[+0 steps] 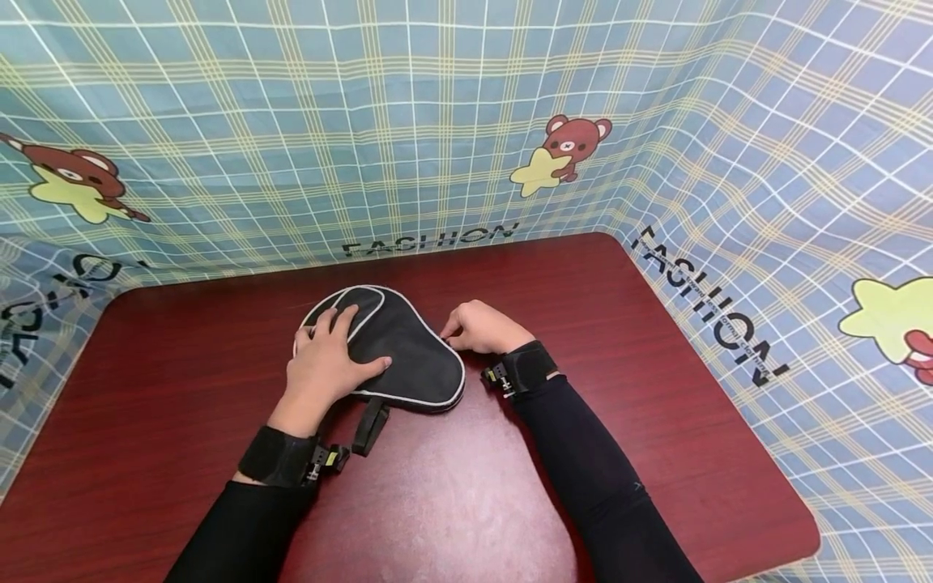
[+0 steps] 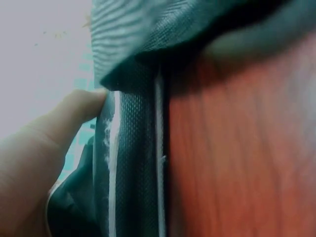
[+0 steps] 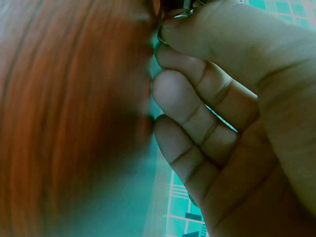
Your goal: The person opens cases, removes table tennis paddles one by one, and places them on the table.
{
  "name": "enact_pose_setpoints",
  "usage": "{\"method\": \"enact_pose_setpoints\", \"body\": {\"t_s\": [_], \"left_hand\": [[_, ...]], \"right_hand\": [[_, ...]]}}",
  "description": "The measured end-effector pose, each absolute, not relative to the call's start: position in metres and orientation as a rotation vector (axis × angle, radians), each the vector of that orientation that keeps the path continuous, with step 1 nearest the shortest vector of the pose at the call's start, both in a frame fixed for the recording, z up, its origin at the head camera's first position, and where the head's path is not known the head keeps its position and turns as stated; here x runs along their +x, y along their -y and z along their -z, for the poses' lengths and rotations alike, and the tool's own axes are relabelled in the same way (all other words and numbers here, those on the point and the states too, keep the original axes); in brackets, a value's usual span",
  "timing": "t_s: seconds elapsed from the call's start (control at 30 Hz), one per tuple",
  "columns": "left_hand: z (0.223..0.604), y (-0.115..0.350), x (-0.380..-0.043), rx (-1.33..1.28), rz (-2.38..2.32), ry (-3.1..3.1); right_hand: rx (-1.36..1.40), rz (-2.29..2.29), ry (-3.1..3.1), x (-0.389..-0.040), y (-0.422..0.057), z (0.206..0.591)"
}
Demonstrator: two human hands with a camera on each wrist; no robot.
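Note:
A black table tennis bat case [image 1: 408, 356] with white piping lies flat on the table. My left hand [image 1: 324, 360] rests on its wide left part, fingers spread over the pocket and thumb on the cover. By the case's right edge, my right hand [image 1: 484, 328] pinches a small zipper pull between thumb and index finger. A bit of shiny metal [image 3: 170, 22] shows at those fingertips in the right wrist view, mostly hidden. The case's side band [image 2: 136, 158] runs between two white pipings in the left wrist view, near my left thumb [image 2: 54, 123].
A black strap loop [image 1: 372, 425] sticks out from the case's near edge onto the dark red table [image 1: 452, 502]. Checked cloth [image 1: 437, 121] with bears and stars hangs behind the table and along its sides.

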State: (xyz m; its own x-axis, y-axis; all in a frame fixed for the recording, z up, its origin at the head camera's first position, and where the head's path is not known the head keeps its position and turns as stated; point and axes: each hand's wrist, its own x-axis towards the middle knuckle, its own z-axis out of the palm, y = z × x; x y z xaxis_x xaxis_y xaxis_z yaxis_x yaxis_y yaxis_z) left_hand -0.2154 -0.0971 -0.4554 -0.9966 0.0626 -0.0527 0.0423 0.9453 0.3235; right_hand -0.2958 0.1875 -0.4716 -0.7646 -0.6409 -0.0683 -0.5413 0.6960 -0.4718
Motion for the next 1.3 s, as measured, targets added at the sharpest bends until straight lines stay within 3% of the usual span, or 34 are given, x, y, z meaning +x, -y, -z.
{"method": "enact_pose_setpoints", "body": {"t_s": [1.3], "left_hand": [[0.4474, 0.0869, -0.2049, -0.179, -0.393, -3.009]], "right_hand": [[-1.024, 0.591, -2.657, -0.2967, -0.1954, 0.4666]]}}
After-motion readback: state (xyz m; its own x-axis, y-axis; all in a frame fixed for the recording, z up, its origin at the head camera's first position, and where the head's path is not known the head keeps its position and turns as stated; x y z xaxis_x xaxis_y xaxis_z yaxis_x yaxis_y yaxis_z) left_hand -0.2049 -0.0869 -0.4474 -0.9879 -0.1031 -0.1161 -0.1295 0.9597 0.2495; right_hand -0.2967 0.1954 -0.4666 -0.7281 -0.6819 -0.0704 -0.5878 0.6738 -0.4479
